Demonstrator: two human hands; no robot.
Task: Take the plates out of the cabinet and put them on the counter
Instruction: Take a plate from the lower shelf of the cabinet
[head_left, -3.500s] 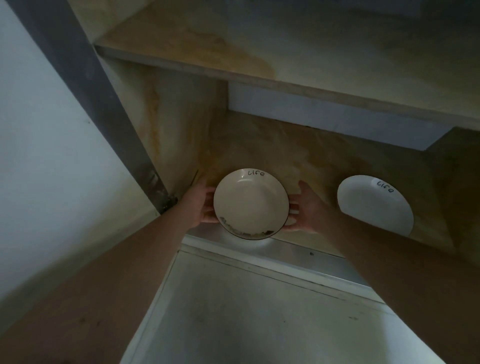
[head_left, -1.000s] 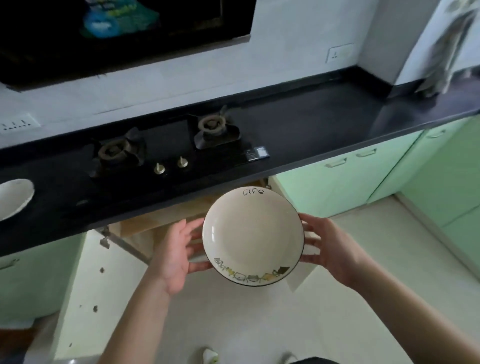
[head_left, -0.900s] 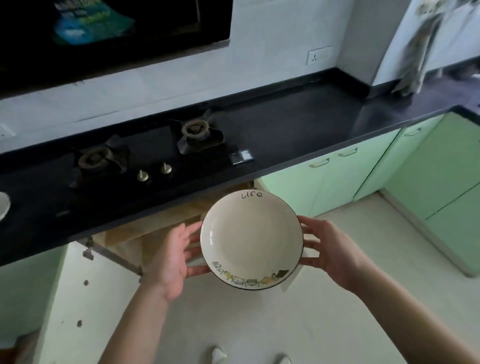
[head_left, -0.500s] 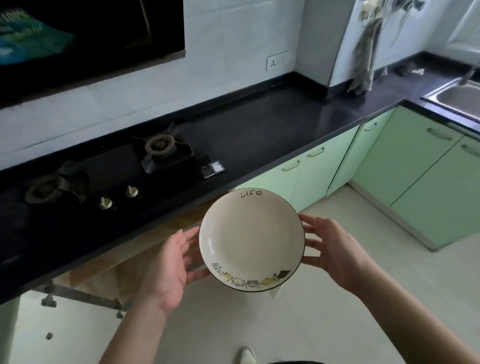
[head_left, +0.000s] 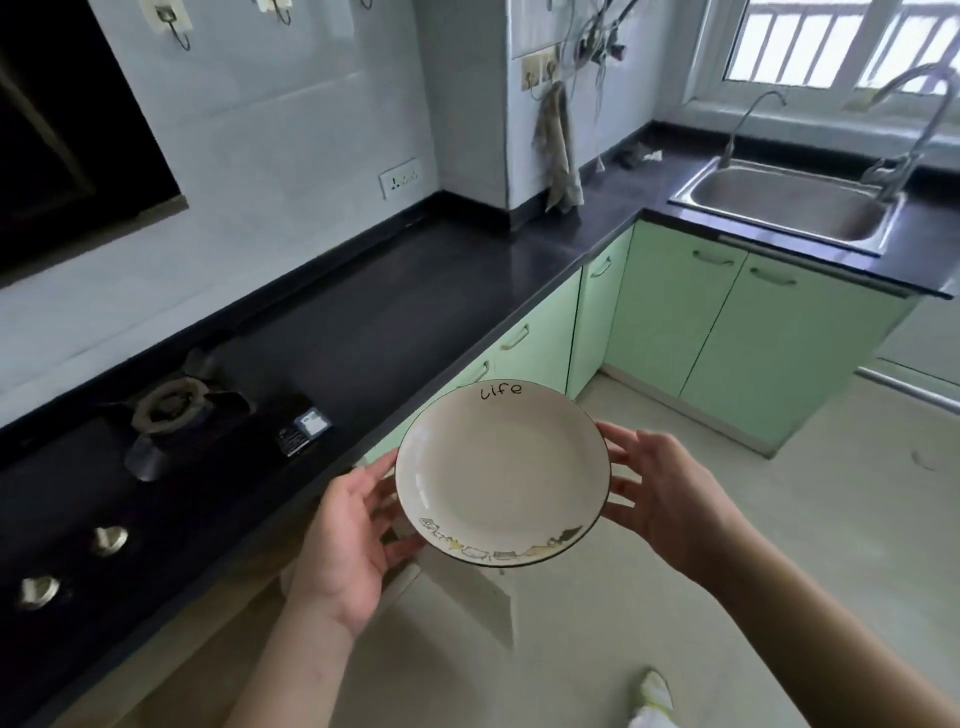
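- Both hands carry one round cream ceramic plate with a thin dark rim, held in the air above the pale floor, just off the front edge of the surface.
- Left hand: palm turned toward the plate, fingers spread and lightly curled under its left rim, thumb at the rim's lower left.
- Right hand: same on the opposite side, fingers fanned against the right rim; fingertips go under the plate, so the exact contact there is hidden.
- Plate sits roughly level, slightly tipped toward the camera. "Life" is handwritten on the far rim; a band of small drawn figures runs along the near rim. Nothing on it.
- Long black glossy countertop surface runs from lower left up to the far corner, then turns right.
- Black gas hob is set into the surface at left: one burner grate in view, two metal knobs near the front edge, a small label plate at its right end.
- Stainless steel sink with curved taps sits in the right-hand run under a window.
- Mint-green cabinet doors with bar handles run below the surface.
- Grey cloth hangs from a hook on the white wall column at the corner.
- White wall socket sits above the surface.
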